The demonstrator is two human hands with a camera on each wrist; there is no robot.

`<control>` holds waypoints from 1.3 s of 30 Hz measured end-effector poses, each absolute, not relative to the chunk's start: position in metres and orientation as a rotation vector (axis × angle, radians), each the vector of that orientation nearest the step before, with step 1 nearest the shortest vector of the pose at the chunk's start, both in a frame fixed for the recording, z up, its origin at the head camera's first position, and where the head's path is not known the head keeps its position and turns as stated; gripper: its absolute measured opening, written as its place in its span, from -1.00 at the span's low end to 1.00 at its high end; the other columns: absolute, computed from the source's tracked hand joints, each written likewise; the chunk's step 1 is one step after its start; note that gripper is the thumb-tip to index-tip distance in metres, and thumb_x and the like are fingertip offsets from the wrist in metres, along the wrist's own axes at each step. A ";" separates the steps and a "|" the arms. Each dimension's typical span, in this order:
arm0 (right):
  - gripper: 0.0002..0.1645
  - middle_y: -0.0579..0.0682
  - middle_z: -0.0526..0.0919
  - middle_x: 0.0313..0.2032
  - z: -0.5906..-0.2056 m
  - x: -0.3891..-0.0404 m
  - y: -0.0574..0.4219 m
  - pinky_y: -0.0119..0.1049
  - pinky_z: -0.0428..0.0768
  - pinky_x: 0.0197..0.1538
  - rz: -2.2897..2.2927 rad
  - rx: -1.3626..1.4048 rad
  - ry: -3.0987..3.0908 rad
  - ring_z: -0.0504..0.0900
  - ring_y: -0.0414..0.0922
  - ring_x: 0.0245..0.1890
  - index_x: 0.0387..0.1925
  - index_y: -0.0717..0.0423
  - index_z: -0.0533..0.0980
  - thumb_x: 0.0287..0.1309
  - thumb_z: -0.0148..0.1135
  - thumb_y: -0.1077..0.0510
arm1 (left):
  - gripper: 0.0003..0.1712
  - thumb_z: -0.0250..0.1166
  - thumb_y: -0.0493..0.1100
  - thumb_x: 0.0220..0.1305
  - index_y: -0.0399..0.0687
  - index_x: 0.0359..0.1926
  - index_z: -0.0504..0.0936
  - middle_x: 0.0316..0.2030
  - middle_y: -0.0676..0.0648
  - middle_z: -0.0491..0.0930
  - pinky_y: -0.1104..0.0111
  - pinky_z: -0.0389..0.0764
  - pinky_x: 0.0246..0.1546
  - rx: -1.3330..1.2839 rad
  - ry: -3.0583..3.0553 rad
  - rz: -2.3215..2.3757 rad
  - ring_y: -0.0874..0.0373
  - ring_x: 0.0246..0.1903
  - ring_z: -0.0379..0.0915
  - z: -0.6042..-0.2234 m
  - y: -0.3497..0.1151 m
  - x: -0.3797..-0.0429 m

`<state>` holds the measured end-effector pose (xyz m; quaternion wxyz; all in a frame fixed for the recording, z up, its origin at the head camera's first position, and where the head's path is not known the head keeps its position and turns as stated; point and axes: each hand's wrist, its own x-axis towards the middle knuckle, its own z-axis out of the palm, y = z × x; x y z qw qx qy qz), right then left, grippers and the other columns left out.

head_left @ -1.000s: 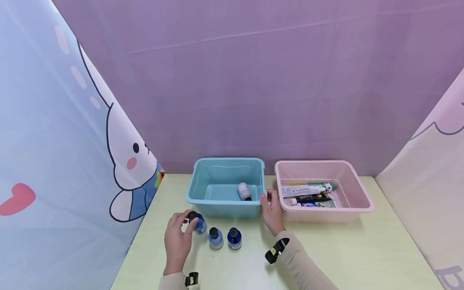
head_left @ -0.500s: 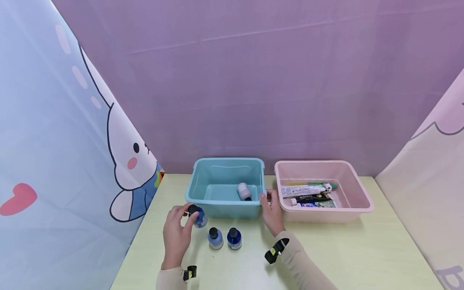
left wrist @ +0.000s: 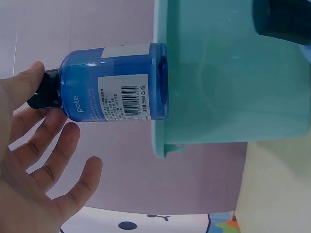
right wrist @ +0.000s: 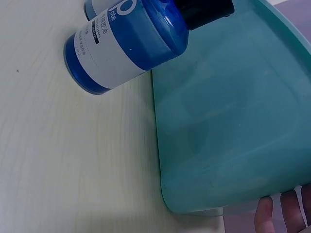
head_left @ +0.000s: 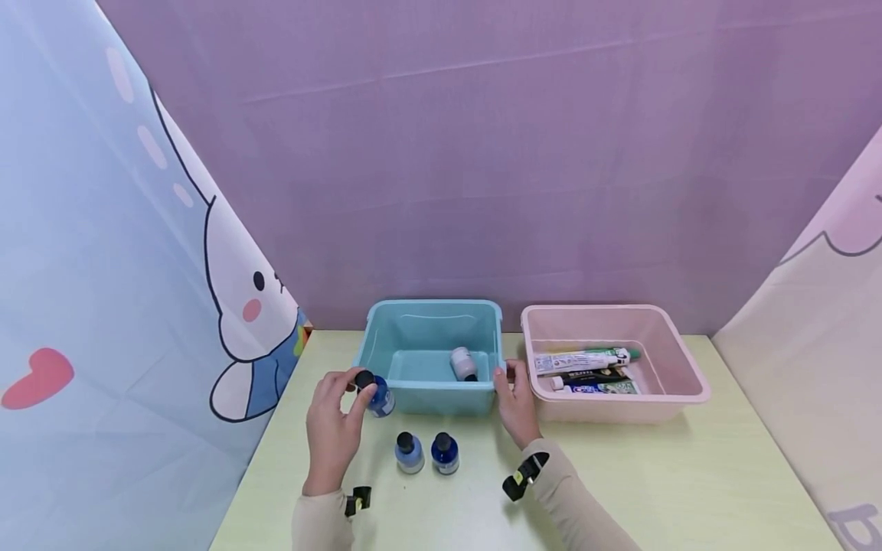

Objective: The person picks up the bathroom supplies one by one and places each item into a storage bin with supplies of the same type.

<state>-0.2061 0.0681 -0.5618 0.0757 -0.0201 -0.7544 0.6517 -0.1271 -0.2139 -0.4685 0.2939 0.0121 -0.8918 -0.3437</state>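
Note:
In the head view my left hand (head_left: 334,425) pinches the black cap of a blue bottle (head_left: 381,402) in front of the left corner of a teal plastic bin (head_left: 437,398). The left wrist view shows this bottle's barcode label (left wrist: 124,97), thumb on the cap, other fingers spread beneath. My right hand (head_left: 517,409) holds the bin's front right corner, thumb at the rim; its fingertips (right wrist: 264,213) meet the wall in the right wrist view. A pale bottle (head_left: 464,363) with a black cap lies inside the bin. A light blue bottle (head_left: 409,458) and a dark blue bottle (head_left: 445,457) stand upright before it.
A pink bin (head_left: 620,409) stands right of the teal one, with several toothpaste tubes (head_left: 579,361) inside. A purple cloth (head_left: 482,153) hangs behind the table (head_left: 620,490), and printed curtains (head_left: 103,268) flank it.
My left hand has raised the blue bottle and moved it slightly forward, towards the teal bin's front left corner. The right hand stays at the bin's right corner.

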 end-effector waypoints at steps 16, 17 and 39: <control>-0.60 0.14 0.49 0.12 -0.560 -0.206 0.070 -0.09 0.48 0.20 1.932 -0.046 -2.252 0.46 0.04 0.13 0.21 0.12 0.35 0.57 -0.04 -0.05 | -0.59 0.43 -0.01 0.30 -0.08 0.10 0.67 -0.12 -0.09 0.60 0.14 0.59 -0.15 -0.090 -2.324 -0.898 0.04 -0.09 0.51 -0.441 -0.212 -0.143; -0.60 0.14 0.49 0.12 -0.560 -0.206 0.070 -0.08 0.48 0.20 1.933 -0.045 -2.251 0.46 0.04 0.13 0.21 0.12 0.35 0.57 -0.04 -0.05 | -0.59 0.43 -0.01 0.31 -0.08 0.10 0.67 -0.12 -0.09 0.60 0.14 0.59 -0.15 -0.094 -2.321 -0.895 0.04 -0.09 0.51 -0.440 -0.212 -0.144; -0.60 0.14 0.49 0.13 -0.559 -0.204 0.068 -0.08 0.47 0.20 1.948 -0.046 -2.252 0.46 0.04 0.13 0.22 0.12 0.35 0.57 -0.03 -0.03 | -0.53 0.36 0.11 0.36 -0.09 0.13 0.67 -0.12 -0.08 0.63 0.22 0.56 -0.27 -0.184 -2.423 -0.845 0.03 -0.10 0.53 -0.420 -0.212 -0.172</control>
